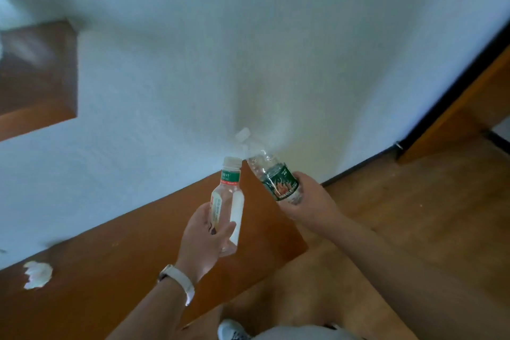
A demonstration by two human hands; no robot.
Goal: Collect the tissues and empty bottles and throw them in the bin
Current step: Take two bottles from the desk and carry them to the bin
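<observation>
Your left fingers (225,230) are curling round the lower half of the clear bottle (230,196), gripping it upright with its white cap on. Your right hand (310,201) is clenching round the base of the green bottle (280,183), which is tilting up and to the left, its neck passing just beside the clear bottle's cap. Both bottles are hanging in the air above the wooden ledge (124,257). Neither is resting on anything.

You seem to be in the collecting step, with two bottles gathered and nothing binned. One tissue (37,274) is lying crumpled on the ledge, well apart from your left hand (204,237). With both hands full, the next move is likely calling for either carrying the bottles to the bin first, or tucking both into one hand to free fingers for the tissue.

No bin is showing anywhere, so you are having to look for it. The green bottle's top is smearing into a blur against the white surface (193,77) behind, so its cap is hard to make out. Your right fingers are mostly hiding behind that bottle. Whether the white surface is a bed or a wall, I cannot tell.
</observation>
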